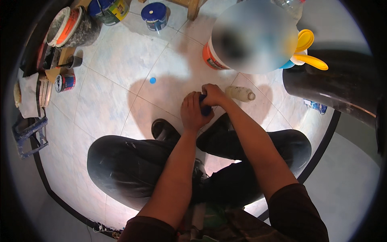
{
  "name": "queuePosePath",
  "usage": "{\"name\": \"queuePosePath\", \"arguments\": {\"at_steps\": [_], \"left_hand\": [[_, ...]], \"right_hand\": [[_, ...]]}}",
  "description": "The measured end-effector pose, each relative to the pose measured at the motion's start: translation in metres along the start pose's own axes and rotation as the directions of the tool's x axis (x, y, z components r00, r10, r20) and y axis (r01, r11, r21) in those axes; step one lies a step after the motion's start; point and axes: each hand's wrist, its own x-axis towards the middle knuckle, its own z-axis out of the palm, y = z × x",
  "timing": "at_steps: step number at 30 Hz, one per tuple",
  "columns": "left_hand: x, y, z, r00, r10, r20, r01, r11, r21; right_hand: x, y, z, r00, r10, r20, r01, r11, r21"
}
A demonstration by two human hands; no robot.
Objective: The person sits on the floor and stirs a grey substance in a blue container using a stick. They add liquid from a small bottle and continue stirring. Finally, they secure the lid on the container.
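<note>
Both of my hands meet in front of me, low over the tiled floor between my knees and a bottle. My left hand point(191, 112) is closed round a dark blue object point(206, 109), mostly covered by my fingers, so its kind cannot be told. My right hand point(213, 96) grips the same object from the far right side, fingers curled over its top. Just right of my right hand, a whitish see-through bottle point(240, 93) lies on its side, neck pointing right. A small round blue cap point(152, 80) rests on the tiles to the left.
Far left stand stained buckets point(82, 30), a blue-lidded tub point(155, 17) and a small can point(65, 82). An orange-and-white bucket point(213, 58), partly blurred, stands ahead right beside yellow-handled tools point(311, 61). A large dark cylinder point(330, 86) is at right.
</note>
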Motion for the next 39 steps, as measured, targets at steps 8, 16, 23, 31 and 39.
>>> {"name": "queuePosePath", "arguments": {"at_steps": [8, 16, 23, 31, 39], "left_hand": [[-0.009, -0.015, 0.010, 0.999, -0.032, -0.002, 0.032, 0.999, -0.031], [-0.009, -0.003, -0.010, 0.998, -0.036, 0.058, 0.040, 0.997, -0.068], [-0.019, 0.013, 0.041, 0.861, -0.445, -0.248, 0.459, 0.888, 0.002], [-0.010, 0.025, -0.014, 0.996, -0.088, 0.003, 0.086, 0.980, 0.181], [-0.015, 0.008, -0.002, 0.999, -0.035, -0.003, 0.035, 0.999, 0.042]], "right_hand": [[-0.002, -0.004, -0.001, 0.993, -0.095, -0.070, 0.087, 0.990, -0.108], [-0.026, 0.004, 0.010, 0.981, 0.085, -0.174, -0.091, 0.996, -0.024], [-0.058, -0.023, 0.047, 0.804, 0.030, -0.594, -0.056, 0.998, -0.026], [-0.054, -0.008, 0.028, 0.886, 0.032, -0.463, -0.041, 0.999, -0.008], [-0.050, -0.013, 0.020, 0.913, 0.129, -0.387, -0.122, 0.992, 0.043]]}}
